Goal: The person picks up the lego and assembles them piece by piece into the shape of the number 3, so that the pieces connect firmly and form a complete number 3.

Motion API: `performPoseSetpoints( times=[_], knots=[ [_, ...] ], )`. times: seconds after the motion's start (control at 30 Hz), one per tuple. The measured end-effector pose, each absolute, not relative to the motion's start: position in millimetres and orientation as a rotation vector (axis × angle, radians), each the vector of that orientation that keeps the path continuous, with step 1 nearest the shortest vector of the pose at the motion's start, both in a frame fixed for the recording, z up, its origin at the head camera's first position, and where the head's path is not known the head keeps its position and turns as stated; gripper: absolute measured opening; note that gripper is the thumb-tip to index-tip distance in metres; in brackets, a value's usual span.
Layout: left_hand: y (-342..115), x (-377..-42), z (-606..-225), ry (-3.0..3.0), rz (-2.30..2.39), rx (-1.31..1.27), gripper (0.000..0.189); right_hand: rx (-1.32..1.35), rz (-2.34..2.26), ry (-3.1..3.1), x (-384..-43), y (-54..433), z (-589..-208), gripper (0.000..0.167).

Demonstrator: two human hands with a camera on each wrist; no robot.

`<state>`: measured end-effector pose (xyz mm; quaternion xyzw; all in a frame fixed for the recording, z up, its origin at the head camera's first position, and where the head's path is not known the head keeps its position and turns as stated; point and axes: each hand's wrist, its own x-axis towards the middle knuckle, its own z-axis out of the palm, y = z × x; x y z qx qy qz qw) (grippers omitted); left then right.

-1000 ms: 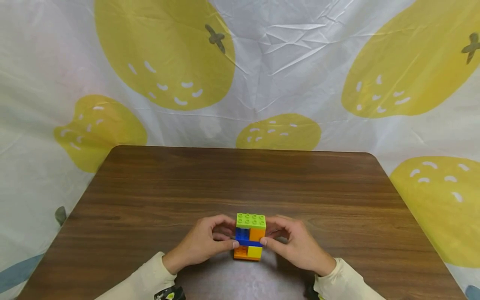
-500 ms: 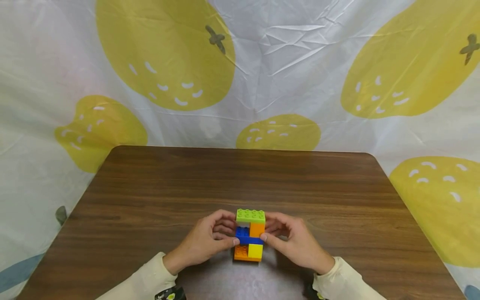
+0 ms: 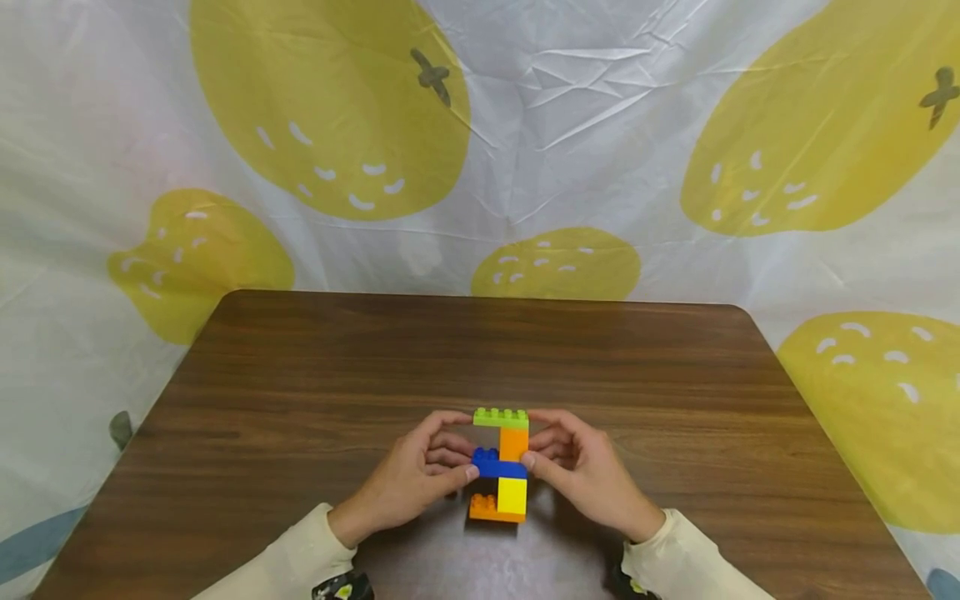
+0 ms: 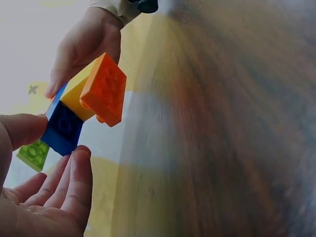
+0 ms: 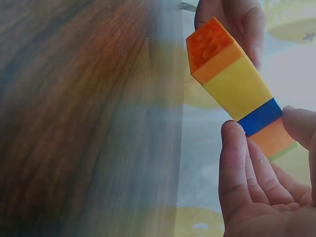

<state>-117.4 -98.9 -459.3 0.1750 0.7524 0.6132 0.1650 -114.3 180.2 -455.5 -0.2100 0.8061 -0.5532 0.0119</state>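
Note:
Between both hands is a stack of toy building bricks, raised off the table. From the top it has a lime green plate [image 3: 501,419], an orange brick [image 3: 513,444], a blue plate [image 3: 498,469], a yellow brick [image 3: 512,496] and an orange plate [image 3: 486,510]. The upright bricks stand on the right side, leaving gaps on the left. My left hand [image 3: 412,473] pinches the blue plate's left end between thumb and fingertips. At its right end, my right hand [image 3: 588,477] grips the blue plate the same way. The orange plate's hollow underside [image 5: 211,45] shows in the right wrist view.
The brown wood-grain table [image 3: 360,358] lies below the hands. Behind it hangs a white cloth [image 3: 517,150] printed with yellow lemons. Light sleeves cover both forearms, with a dark wrist strap [image 3: 343,587] at the left one.
The brick stack has tilted, so its front face shows more and the lime green plate's studded top less. Its top end has risen in the picture, and the fingers behind it have moved up too.

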Motion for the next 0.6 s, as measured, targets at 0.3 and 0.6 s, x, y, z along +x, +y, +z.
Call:
performPoseSetpoints(
  times=[0.3,0.6],
  knots=[
    [-97.0,-120.0,-460.4,2.146,1.765,0.484,0.061,-0.583,-1.782,2.438,-120.1,179.5,-457.7,0.045],
    [-96.8,-123.8,-461.1,2.138,1.766,0.459,0.062,-0.521,-1.812,2.335,-126.3,177.5,-460.0,0.045]
  ],
)
